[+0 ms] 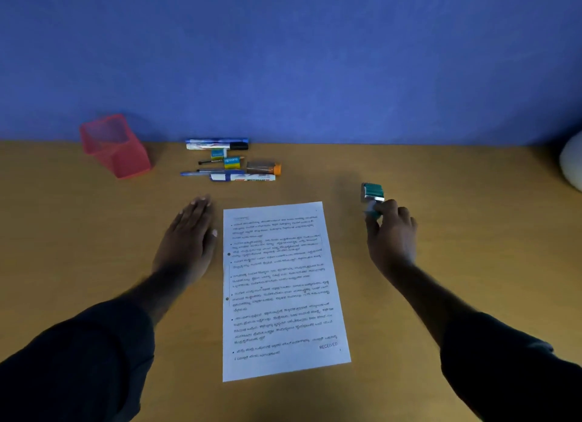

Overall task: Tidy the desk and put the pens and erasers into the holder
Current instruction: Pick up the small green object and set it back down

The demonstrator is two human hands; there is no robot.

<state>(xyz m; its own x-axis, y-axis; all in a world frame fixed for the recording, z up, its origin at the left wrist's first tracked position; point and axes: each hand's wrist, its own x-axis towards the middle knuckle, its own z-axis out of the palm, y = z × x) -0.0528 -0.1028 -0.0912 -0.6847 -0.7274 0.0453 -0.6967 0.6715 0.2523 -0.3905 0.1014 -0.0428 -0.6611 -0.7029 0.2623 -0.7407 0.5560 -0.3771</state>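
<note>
A red mesh holder [115,145] stands at the back left of the wooden desk [78,232]. To its right lies a cluster of pens and markers: a blue marker [217,141], a black-capped marker [217,146], a whiteboard marker [242,178], a blue pen [201,172], and two small erasers [219,153] [232,162]. My left hand [189,235] lies flat and open on the desk, left of a printed sheet [282,289]. My right hand [390,232] pinches a small teal and silver object [373,193], right of the sheet.
A small brown box with an orange end [264,168] lies beside the pens. A white rounded object [571,166] sits at the desk's right edge. A blue wall rises behind the desk.
</note>
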